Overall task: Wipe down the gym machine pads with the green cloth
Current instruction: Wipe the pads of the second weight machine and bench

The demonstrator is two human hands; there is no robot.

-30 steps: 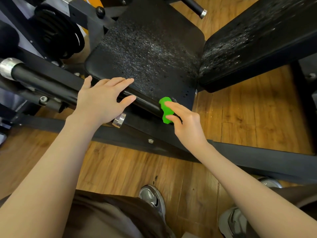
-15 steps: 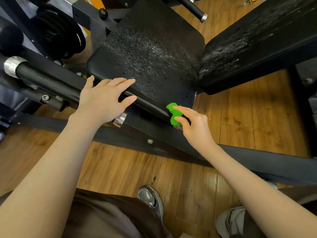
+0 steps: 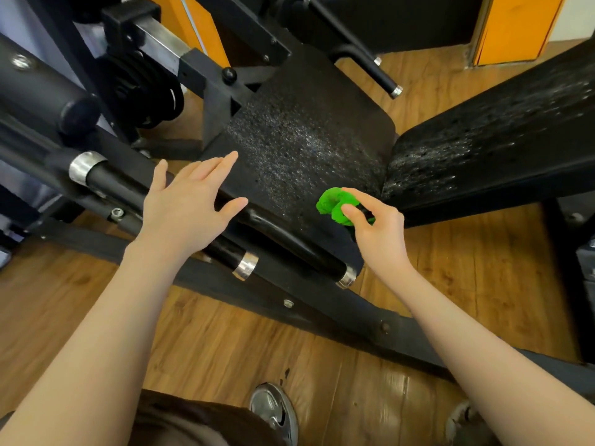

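Observation:
A black seat pad fills the middle of the view, its surface speckled and worn. To its right rises a second black pad, the backrest, also speckled. My right hand pinches a bunched green cloth against the seat pad's near right corner. My left hand lies flat with straight fingers on the seat pad's near left edge, over a black bar.
A black bar with chrome collars runs under the seat's front edge. Black weight plates and frame beams stand at the left. A black floor beam crosses the wooden floor. My shoes show at the bottom.
My right hand has carried the green cloth rightward along the seat pad's front edge to its right corner and up onto the pad. My left hand has stayed on the left edge.

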